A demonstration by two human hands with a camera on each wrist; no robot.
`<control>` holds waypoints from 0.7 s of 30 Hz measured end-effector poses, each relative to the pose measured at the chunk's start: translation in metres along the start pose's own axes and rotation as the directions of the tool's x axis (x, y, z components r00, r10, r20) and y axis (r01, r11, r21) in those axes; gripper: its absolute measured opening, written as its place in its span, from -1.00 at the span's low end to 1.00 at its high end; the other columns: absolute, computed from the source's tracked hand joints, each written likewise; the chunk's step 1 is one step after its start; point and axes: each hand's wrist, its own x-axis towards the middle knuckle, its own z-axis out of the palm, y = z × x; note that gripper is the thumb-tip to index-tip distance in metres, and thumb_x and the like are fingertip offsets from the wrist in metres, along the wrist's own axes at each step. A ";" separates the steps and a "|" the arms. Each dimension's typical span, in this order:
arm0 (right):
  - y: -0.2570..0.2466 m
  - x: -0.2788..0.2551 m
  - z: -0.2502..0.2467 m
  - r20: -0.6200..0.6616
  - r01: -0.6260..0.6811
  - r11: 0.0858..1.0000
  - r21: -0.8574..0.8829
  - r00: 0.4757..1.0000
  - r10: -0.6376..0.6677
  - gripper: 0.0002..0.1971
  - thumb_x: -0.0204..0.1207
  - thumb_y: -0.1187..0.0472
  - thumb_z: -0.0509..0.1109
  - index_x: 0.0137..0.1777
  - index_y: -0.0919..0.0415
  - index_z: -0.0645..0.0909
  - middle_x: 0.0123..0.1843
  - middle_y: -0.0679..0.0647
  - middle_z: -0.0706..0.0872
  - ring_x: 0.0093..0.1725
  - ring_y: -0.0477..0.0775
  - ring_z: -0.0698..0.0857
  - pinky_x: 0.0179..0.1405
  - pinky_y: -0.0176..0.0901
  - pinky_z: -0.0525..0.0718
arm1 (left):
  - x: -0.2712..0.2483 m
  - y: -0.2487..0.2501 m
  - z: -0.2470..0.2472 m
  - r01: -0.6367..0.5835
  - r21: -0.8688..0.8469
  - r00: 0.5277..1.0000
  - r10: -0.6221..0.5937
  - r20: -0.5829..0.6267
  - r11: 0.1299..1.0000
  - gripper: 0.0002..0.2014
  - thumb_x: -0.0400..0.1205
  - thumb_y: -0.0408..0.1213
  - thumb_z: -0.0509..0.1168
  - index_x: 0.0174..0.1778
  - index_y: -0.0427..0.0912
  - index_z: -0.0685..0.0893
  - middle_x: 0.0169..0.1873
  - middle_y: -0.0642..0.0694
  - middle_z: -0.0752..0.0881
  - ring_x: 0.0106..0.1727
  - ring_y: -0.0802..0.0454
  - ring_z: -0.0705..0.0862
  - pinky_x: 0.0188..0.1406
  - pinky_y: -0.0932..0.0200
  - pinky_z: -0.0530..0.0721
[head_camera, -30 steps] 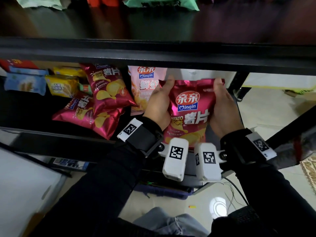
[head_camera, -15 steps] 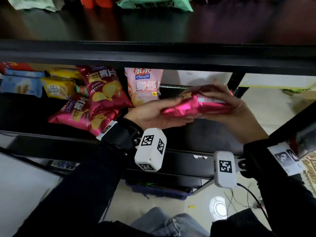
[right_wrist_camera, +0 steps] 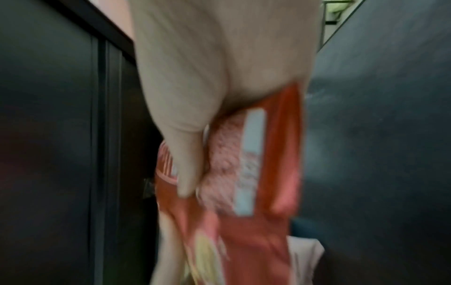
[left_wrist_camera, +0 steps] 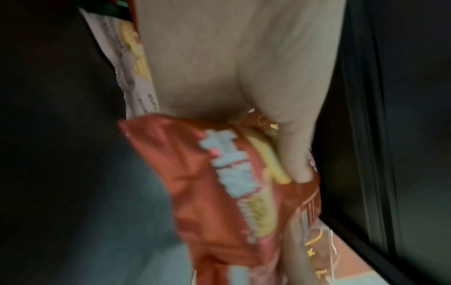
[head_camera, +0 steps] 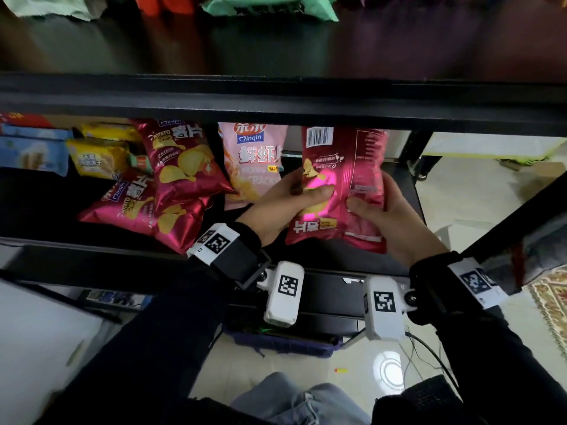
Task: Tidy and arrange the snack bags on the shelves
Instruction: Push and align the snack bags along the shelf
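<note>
1. Two hands of mine hold one red chip bag (head_camera: 343, 182) in front of the middle shelf (head_camera: 214, 259), its back panel with the barcode toward me and its print upside down.
2. My left hand (head_camera: 285, 207) grips the bag's left edge: the thumb lies across the printed face and the fingers curl behind it, out of sight.
3. My right hand (head_camera: 395, 222) grips the lower right side, thumb pressed on the back panel, fingers wrapped behind.
4. From the left wrist view the hand (left_wrist_camera: 234, 63) pinches the bag (left_wrist_camera: 219, 189), though the picture is blurred; the right wrist view is just as soft, showing the hand (right_wrist_camera: 219, 77) with its thumb lying along the bag (right_wrist_camera: 256, 192).
5. Just left of the held bag, a pink shrimp-cracker bag (head_camera: 251, 161) stands upright on the shelf.
6. Further left, two red potato chip bags overlap: one leaning (head_camera: 184, 161), one lying flat (head_camera: 138, 210) beneath it.
7. Yellow packets (head_camera: 98, 154) and blue packets (head_camera: 30, 151) sit at the far left of the same shelf.
8. On the upper shelf (head_camera: 276, 90), green bags (head_camera: 270, 7) and an orange one (head_camera: 165, 3) show only their lower edges.
</note>
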 end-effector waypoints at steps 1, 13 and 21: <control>0.001 -0.001 0.001 0.027 -0.009 1.000 -0.005 1.000 0.009 -0.17 0.24 0.25 0.54 0.53 0.12 0.29 0.21 0.06 0.76 0.15 0.07 0.77 0.02 -0.05 0.77 | 0.001 -0.001 -0.001 -0.020 0.002 1.000 0.020 -0.021 1.000 -0.40 0.40 -0.24 0.51 0.37 -0.17 0.53 0.26 -0.14 0.71 0.28 -0.08 0.68 0.38 -0.01 0.59; -0.007 -0.001 0.011 0.033 -0.024 0.993 -0.116 0.999 0.028 -0.36 0.22 0.15 0.56 0.34 0.15 0.50 0.16 0.12 0.79 0.13 0.12 0.78 0.13 -0.02 0.74 | 0.003 0.007 0.008 -0.093 -0.113 0.995 0.088 -0.048 0.989 -0.45 0.39 -0.03 0.55 0.29 0.10 0.55 0.09 0.02 0.80 0.10 0.04 0.79 0.13 -0.09 0.71; -0.013 0.002 0.005 0.101 -0.018 0.997 -0.070 0.995 0.025 -0.17 0.18 0.41 0.56 0.48 0.17 0.34 0.33 0.23 0.67 0.29 0.21 0.69 0.24 0.13 0.69 | -0.007 0.013 0.016 -0.150 -0.235 0.989 0.150 -0.016 0.960 -0.38 0.48 -0.28 0.42 0.47 -0.30 0.45 0.21 -0.28 0.72 0.23 -0.24 0.70 0.26 -0.19 0.66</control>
